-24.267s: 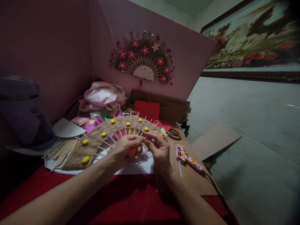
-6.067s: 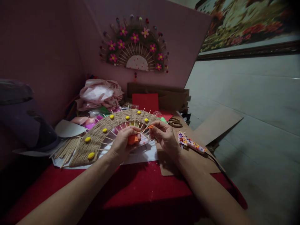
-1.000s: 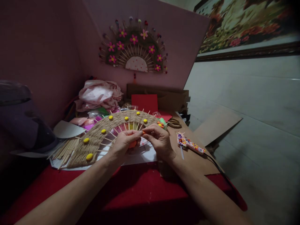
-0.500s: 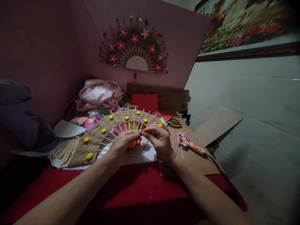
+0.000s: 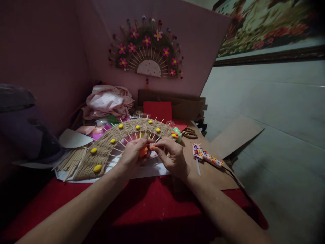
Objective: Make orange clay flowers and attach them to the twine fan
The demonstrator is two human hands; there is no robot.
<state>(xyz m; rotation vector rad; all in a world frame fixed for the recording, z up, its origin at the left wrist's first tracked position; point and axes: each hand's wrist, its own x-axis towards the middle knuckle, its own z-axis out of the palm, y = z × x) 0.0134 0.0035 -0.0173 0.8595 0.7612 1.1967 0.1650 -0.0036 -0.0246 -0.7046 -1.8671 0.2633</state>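
Note:
My left hand [image 5: 134, 152] is closed around a lump of orange clay [image 5: 143, 151]. Just to its right, my right hand [image 5: 172, 156] pinches a small orange piece [image 5: 153, 148] between thumb and finger. Behind both hands lies a twine-wrapped arch [image 5: 104, 149] on thin sticks, dotted with several yellow discs [image 5: 97, 168]. Near its right end, small orange pieces sit around one yellow disc [image 5: 174, 135]. My hands cover part of the arch's inner sticks.
A flower-patterned glue gun [image 5: 207, 158] lies on cardboard [image 5: 215, 178] at the right. Loose sticks [image 5: 72, 161] are at the left, with pink cloth [image 5: 109, 101] behind. Scissors [image 5: 190, 133] rest behind the glue gun. A finished flowered fan [image 5: 149, 51] hangs on the wall.
My hands have moved slightly apart, and the small orange piece in my right fingers has come away from my left thumb. The left hand still holds the orange lump.

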